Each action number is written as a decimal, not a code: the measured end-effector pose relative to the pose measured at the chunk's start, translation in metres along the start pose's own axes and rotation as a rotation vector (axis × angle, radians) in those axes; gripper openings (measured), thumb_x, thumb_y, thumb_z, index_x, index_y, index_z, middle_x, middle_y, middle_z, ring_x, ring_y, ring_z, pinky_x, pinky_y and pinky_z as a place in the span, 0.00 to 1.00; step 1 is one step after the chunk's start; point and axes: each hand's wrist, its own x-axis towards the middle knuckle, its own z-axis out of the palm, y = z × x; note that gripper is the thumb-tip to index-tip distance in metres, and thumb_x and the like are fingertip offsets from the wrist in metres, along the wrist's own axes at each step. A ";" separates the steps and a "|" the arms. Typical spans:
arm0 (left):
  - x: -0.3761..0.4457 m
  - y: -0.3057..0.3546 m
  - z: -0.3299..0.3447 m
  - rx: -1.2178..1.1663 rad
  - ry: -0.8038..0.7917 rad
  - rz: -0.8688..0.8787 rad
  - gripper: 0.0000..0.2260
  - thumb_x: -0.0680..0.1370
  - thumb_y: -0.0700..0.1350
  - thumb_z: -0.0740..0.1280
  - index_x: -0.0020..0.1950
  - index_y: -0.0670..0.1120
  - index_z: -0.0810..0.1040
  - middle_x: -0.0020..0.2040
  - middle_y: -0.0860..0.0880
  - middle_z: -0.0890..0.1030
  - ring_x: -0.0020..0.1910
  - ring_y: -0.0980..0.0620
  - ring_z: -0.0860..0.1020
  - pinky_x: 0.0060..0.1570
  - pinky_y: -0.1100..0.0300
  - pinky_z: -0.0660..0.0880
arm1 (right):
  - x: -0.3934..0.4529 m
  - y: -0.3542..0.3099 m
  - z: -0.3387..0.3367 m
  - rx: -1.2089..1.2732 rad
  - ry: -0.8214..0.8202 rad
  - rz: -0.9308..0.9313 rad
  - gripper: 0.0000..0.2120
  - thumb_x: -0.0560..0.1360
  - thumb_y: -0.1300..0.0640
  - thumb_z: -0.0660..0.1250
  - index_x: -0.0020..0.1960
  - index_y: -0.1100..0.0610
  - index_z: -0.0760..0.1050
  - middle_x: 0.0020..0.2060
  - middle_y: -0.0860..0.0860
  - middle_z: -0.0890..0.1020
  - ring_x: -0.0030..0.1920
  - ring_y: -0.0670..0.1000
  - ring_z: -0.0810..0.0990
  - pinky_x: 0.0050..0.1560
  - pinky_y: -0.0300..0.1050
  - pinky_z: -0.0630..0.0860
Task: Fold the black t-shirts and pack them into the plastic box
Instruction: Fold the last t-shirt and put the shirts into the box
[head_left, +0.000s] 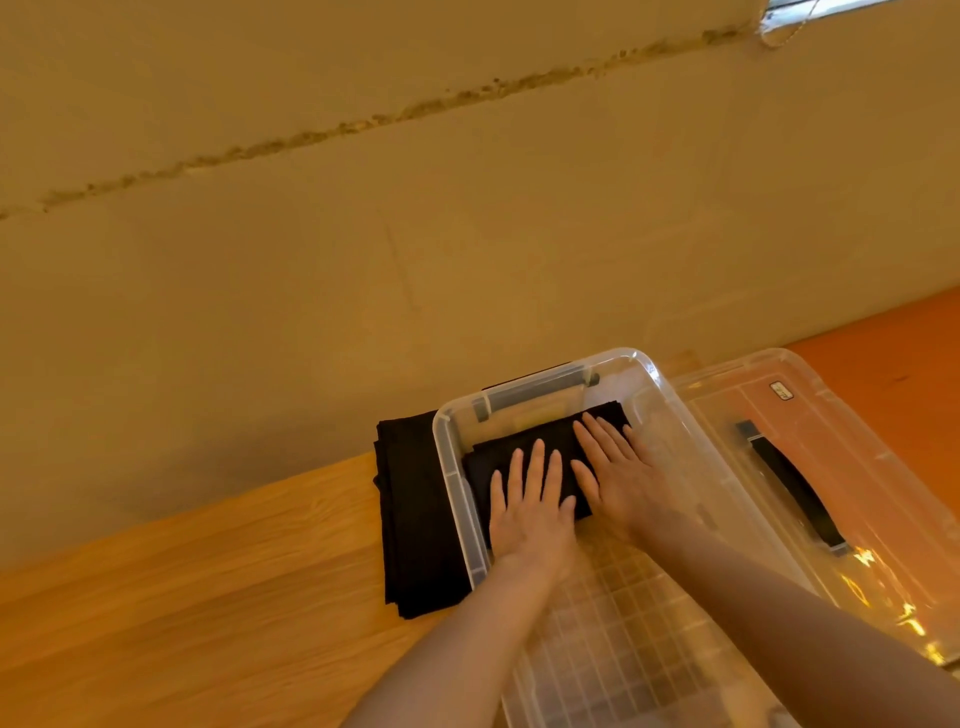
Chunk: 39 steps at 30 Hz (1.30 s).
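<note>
while both hands press flat with fingers spread, left hand (532, 506) and right hand (618, 475) hold a folded black t-shirt (524, 449) at the clear plastic box's (452, 486) far end, the unpacked black t-shirts (415, 519) nearer the left.

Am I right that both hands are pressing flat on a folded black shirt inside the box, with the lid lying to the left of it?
Not quite. The head view shows the lid to the right of the plastic box, not left. The left hand and right hand do press flat on the folded black shirt inside it.
</note>
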 end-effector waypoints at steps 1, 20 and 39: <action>0.001 -0.001 -0.001 -0.016 0.008 -0.007 0.30 0.73 0.61 0.26 0.74 0.53 0.31 0.73 0.54 0.27 0.75 0.51 0.30 0.73 0.49 0.32 | 0.002 0.003 0.003 0.009 -0.021 0.009 0.36 0.79 0.39 0.31 0.75 0.55 0.61 0.74 0.50 0.63 0.75 0.48 0.60 0.73 0.51 0.46; 0.004 -0.007 -0.009 0.038 -0.035 0.026 0.28 0.82 0.59 0.44 0.79 0.52 0.39 0.78 0.50 0.35 0.76 0.50 0.34 0.75 0.47 0.36 | 0.004 0.004 0.001 0.057 -0.051 0.037 0.39 0.73 0.39 0.27 0.78 0.53 0.49 0.78 0.47 0.53 0.77 0.45 0.46 0.75 0.47 0.36; -0.048 -0.187 -0.090 0.077 0.391 0.477 0.21 0.80 0.53 0.61 0.70 0.46 0.73 0.68 0.47 0.74 0.67 0.48 0.72 0.64 0.52 0.70 | -0.068 -0.182 -0.080 0.209 0.271 -0.179 0.18 0.79 0.49 0.59 0.65 0.56 0.73 0.66 0.54 0.75 0.66 0.51 0.73 0.67 0.47 0.69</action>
